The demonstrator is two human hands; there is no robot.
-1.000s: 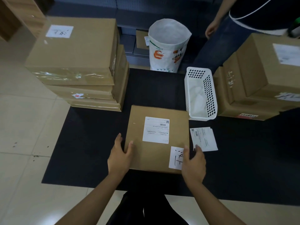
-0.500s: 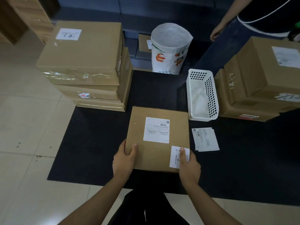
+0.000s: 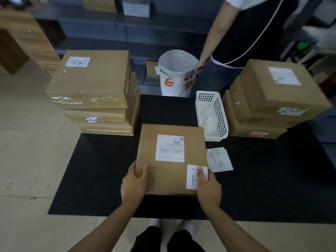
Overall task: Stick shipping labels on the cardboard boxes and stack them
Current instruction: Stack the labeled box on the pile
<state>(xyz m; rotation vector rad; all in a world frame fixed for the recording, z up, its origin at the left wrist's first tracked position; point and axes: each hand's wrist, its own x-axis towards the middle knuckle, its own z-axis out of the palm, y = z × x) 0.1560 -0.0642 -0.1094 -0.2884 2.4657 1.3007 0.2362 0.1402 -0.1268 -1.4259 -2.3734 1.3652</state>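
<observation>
On black mat (image 3: 101, 179): both hands grip cardboard box (image 3: 169, 180) near corners, left hand (image 3: 133, 184), right hand (image 3: 209, 187); basket (image 3: 221, 117) adjacent.

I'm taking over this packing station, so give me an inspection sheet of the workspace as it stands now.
Surface: black mat on a tiled floor.
Job's things: labelled box on the mat; left stack and right stack of boxes.
Clutter: loose label beside the box; white basket; white sack.
Grippers: left hand grips the box's near left corner; right hand grips its near right corner, thumb on a handwritten sticker.
Cables: white cord on the bystander.
Surroundings: shelving behind; wooden cabinet at left.
</observation>
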